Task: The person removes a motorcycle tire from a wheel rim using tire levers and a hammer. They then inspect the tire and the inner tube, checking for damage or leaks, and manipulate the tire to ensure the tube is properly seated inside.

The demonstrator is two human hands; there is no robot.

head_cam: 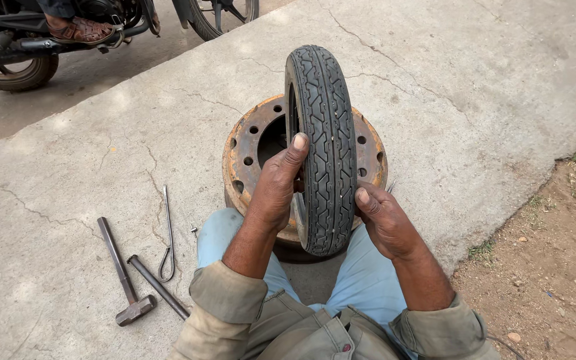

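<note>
Both hands grip a small tyre (321, 150) upright over a rusty rim (251, 143) on the concrete: left hand (276, 187) and right hand (381, 220) clasp opposite sides. Even pressure from both should keep it steady.

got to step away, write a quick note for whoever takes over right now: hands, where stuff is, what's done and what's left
Left hand: grips the tyre's left side, thumb on the tread.
Right hand: holds its lower right side.
Tyre stands upright on the rusty wheel drum, in front of the knees.
Hammer, steel bar and wire hook lie on the concrete to the left, untouched.
Done: tyre stood up and held in both hands.
Left: no tool picked up yet.
</note>
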